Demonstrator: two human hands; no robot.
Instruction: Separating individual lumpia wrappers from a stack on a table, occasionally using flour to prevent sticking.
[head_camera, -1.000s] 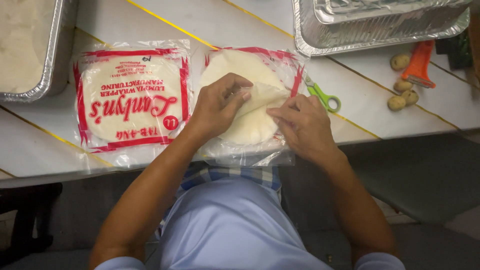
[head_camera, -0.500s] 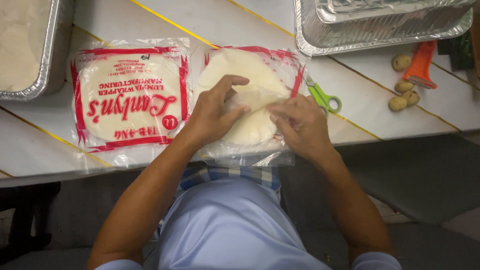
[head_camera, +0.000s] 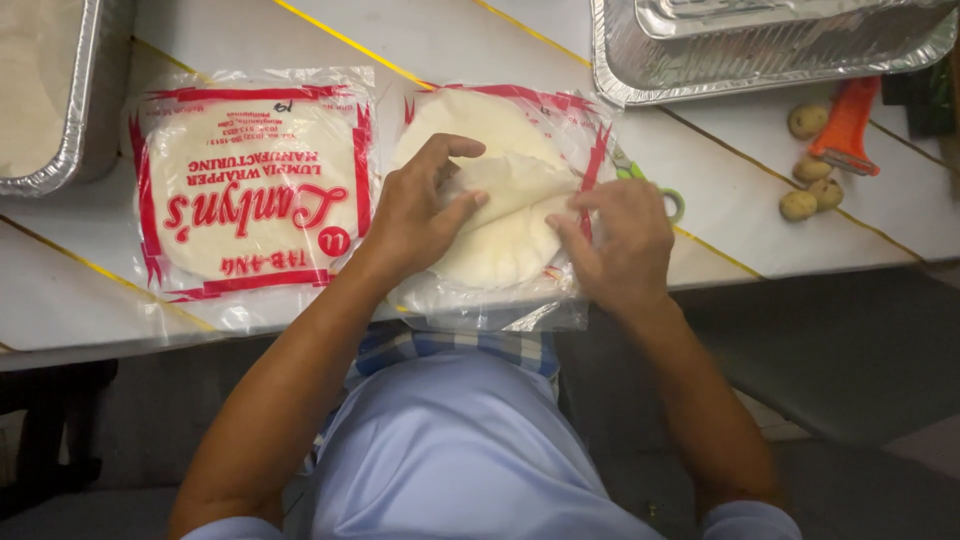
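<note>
Head view: looks straight down on a white table with thin yellow lines, the person's two forearms reaching in from the near edge.
Left hand: the left hand is partly closed, thumb and fingers pinching the lifted edge of a thin, pale round wrapper sheet.
Right hand: the right hand lies nearly flat, fingers bent a little, fingertips pressing the right side of the same sheet where it folds up from the stack.
Wrapper stack: the round stack of pale wrappers sits in an opened clear plastic bag with red print, at the near edge of the table, in front of the person's body.
Second pack: a sealed clear plastic pack of round wrappers with red lettering lies just beside the open one, to its left.
Far left corner: a foil tray holding pale sheets.
Far right corner: stacked empty foil trays.
Right edge: green-handled scissors, partly hidden by the right hand; small brownish round pieces; an orange-handled tool.
</note>
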